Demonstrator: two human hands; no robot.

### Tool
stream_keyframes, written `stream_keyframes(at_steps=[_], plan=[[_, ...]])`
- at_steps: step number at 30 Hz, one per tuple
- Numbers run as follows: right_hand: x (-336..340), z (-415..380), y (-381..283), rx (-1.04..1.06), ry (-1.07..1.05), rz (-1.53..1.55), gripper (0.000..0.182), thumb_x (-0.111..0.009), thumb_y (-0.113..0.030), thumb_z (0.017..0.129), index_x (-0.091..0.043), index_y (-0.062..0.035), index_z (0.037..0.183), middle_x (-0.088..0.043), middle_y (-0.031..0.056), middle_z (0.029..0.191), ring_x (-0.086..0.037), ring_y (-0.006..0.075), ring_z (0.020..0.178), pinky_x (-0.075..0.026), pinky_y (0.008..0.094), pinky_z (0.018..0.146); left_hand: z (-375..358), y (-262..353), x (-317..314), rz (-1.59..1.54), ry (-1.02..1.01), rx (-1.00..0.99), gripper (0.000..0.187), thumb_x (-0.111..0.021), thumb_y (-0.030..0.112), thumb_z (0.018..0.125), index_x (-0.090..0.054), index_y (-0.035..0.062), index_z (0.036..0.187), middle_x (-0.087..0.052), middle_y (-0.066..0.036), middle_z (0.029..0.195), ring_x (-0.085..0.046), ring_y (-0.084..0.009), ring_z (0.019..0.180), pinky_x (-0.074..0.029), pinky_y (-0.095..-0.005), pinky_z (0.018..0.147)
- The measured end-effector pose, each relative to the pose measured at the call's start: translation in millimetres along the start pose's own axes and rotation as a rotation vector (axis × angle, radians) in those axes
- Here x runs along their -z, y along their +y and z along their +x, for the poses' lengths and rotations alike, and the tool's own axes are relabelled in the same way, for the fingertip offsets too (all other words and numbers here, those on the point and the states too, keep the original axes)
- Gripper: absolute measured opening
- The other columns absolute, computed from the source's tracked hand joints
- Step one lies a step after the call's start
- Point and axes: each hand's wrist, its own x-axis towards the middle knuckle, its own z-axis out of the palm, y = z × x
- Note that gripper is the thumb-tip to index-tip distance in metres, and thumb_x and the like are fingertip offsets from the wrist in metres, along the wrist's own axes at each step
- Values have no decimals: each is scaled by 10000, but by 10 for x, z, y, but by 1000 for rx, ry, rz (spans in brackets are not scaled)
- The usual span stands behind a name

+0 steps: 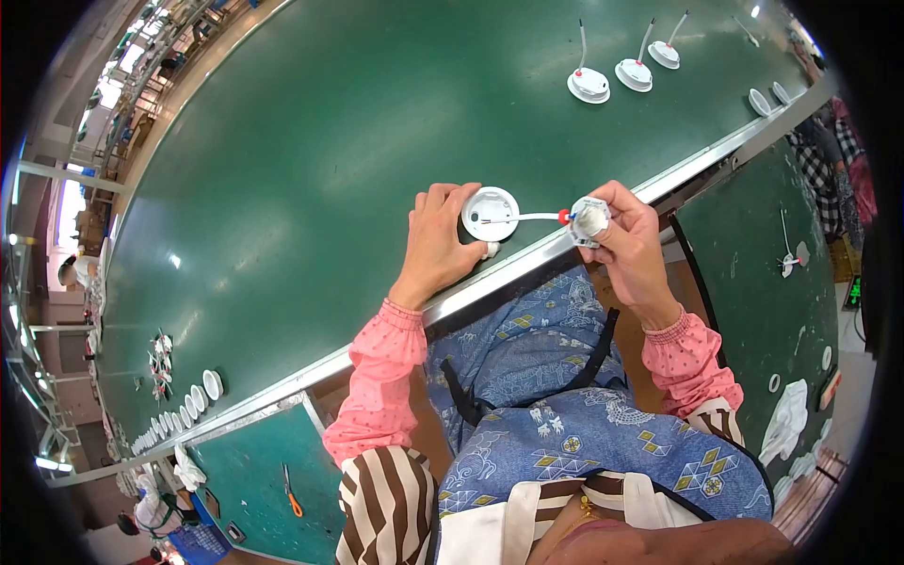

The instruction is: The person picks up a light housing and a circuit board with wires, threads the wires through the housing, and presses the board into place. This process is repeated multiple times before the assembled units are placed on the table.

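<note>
My left hand [436,243] grips a round white lamp housing [490,201] by its edge, holding it with the open side up close to the table's metal edge. A white cover [491,250] sits on the tip of that thumb. Between the thumb and fingers of my right hand [638,247] is a small whitish octagonal lamp module [590,218]. A red connector [565,217] sticks out of its left side. From there a white cable [537,217] runs left, and its bare end lies over the hollow of the housing.
Several finished-looking white lamps [589,86] with upright cables stand on the far right of the green table [311,188]. A row of white housings [213,384] and a pile of wired parts [161,363] are at left. Orange-handled scissors [294,494] lie on a lower side table.
</note>
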Motion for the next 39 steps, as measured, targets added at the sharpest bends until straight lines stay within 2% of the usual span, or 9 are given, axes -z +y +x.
stream_keyframes(at_steps=[2, 9, 14, 17, 18, 22, 34, 37, 39], plan=[[-62, -9, 18, 2, 11, -29, 112, -677, -85, 949, -626, -6, 1011, -704, 68, 908, -562, 43, 654, -462, 183, 567, -18, 65, -68, -36, 39, 29, 694, -832, 194, 615, -587, 78, 1254, -574, -106, 1195, -527, -305, 1135, -402, -414, 992], [-129, 15, 127, 94, -30, -188, 82, -659, -52, 935, -646, 7, 991, -660, 25, 831, -554, 33, 651, -460, 190, 566, -191, 221, -143, -83, 144, 48, 705, -767, 148, 652, -517, 26, 1300, -600, -138, 1173, -556, -302, 1071, -385, -398, 912], [-219, -8, 105, 79, -54, -266, 69, -651, -25, 916, -648, 12, 974, -645, 14, 797, -545, 37, 637, -444, 215, 547, -219, 306, -98, -72, 197, -73, 713, -768, 118, 641, -512, 17, 1298, -599, -148, 1152, -561, -311, 1086, -389, -402, 919], [-255, 20, 239, 206, -19, -583, 106, -659, -20, 887, -643, 8, 988, -642, 37, 773, -551, 58, 619, -447, 260, 539, -276, 488, -67, -175, 219, -88, 714, -765, 74, 645, -496, 8, 1304, -575, -167, 1144, -569, -341, 1084, -439, -419, 890], [-319, 3, 159, 271, 5, -800, 135, -652, -4, 838, -632, -2, 972, -642, 96, 770, -602, 164, 593, -473, 330, 552, -301, 566, -74, -225, 230, -83, 717, -764, 58, 648, -489, 5, 1307, -565, -175, 1143, -573, -353, 1081, -461, -427, 877], [-426, -21, 116, 444, 40, -936, 171, -626, 17, 781, -614, -13, 949, -652, 153, 823, -631, 352, 650, -502, 404, 596, -397, 806, -65, -358, 244, -62, 706, -763, -8, 639, -485, -21, 1287, -529, -169, 1098, -596, -313, 1002, -535, -377, 828], [-550, -174, 109, 484, -72, -904, 176, -591, 59, 786, -605, 10, 954, -607, 153, 896, -629, 356, 737, -505, 423, 638, -572, 839, -222, -356, 409, -60, 728, -789, -28, 677, -447, -33, 1320, -533, -207, 1193, -568, -363, 1073, -518, -412, 874], [-548, -158, 126, 571, -58, -881, 177, -597, 93, 780, -627, 32, 944, -560, 102, 803, -563, 191, 606, -439, 318, 534, -601, 818, -246, -358, 421, -81, 742, -791, -37, 670, -447, -29, 1327, -532, -207, 1210, -565, -362, 1089, -519, -410, 872], [-540, -169, 94, 491, -92, -863, 154, -591, 71, 782, -601, 16, 925, -579, 135, 839, -600, 306, 685, -469, 391, 583, -612, 825, -226, -351, 405, -96, 745, -792, -41, 667, -450, -27, 1328, -534, -208, 1217, -564, -361, 1098, -521, -409, 876]])
